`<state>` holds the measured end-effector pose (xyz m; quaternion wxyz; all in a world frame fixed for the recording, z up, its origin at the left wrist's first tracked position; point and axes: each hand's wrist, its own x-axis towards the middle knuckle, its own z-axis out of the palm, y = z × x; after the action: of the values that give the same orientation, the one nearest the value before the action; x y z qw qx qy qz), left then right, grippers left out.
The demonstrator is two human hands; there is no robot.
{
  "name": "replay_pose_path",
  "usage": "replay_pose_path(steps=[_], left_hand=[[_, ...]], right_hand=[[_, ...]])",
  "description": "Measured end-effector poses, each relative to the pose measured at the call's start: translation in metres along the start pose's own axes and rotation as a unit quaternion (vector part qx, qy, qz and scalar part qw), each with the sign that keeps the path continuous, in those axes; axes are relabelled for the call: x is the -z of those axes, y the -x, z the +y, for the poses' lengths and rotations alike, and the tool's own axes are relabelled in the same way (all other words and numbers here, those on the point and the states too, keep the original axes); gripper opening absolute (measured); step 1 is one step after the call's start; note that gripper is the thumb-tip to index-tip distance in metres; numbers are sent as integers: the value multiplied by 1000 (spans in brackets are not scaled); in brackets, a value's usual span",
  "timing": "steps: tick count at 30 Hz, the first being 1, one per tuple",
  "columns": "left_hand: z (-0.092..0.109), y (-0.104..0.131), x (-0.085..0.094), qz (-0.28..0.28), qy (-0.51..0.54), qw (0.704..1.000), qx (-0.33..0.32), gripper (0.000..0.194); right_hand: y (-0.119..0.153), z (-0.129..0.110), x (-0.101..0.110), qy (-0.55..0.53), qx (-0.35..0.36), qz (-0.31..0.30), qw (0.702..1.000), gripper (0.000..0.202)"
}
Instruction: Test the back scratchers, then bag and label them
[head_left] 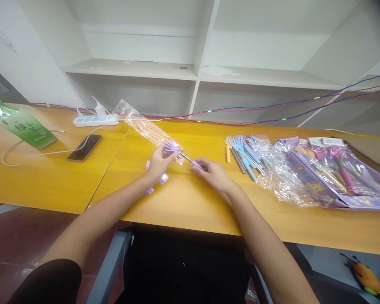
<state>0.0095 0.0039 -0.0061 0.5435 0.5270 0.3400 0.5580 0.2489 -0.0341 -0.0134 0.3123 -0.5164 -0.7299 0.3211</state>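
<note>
Purple stick, head view: slim tool, purple claw-shaped head [171,146], bare metal shaft [185,157], purple grip [196,164]; held between both hands above the yellow wooden desk [190,202], ahead of the torso.
Long axis: slants from claw head, far left, to grip, near right; claw lies at the left hand, grip at the right. Shaft is uncovered between them, so neither hand is nearer overall.
Left hand [159,164]: fingers closed narrowly about the claw head; exact fingertip contact too small to read.
Right hand [213,173]: curled round the grip end, thumb along it; some fingers hidden.
Clear plastic sleeve [147,128]: long, flat, running from near the white power strip [95,121] to just behind the claw head; cannot tell whether the two touch.
Purple-and-white small cards [164,179]: scattered beside and partly behind the left wrist.
Pastel claw-headed sticks [248,158]: blue, purple and yellow, heaped to the right of the right hand, well apart from it.
Crumpled clear wrapping [280,185]: between that heap and the purple printed box [308,179], which contains further wrapped pieces.
Left desk area: green-labelled bottle [25,126] tilted; dark phone [85,148] lying flat.
</note>
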Motion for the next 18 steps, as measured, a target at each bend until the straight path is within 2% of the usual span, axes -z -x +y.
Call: replay_pose_path(steps=[2, 5, 12, 18], left_hand=[[1, -6, 5, 37, 14, 999, -7, 54], [1, -13, 13, 64, 31, 997, -11, 56], [-1, -13, 14, 41, 15, 999, -14, 53], [-8, -7, 7, 15, -41, 999, 17, 43]], right_hand=[[0, 2, 2, 51, 0, 2, 999, 26], [-2, 2, 5, 68, 17, 6, 998, 24], [-2, 4, 7, 90, 81, 42, 992, 27], [-1, 4, 4, 83, 96, 65, 990, 30]])
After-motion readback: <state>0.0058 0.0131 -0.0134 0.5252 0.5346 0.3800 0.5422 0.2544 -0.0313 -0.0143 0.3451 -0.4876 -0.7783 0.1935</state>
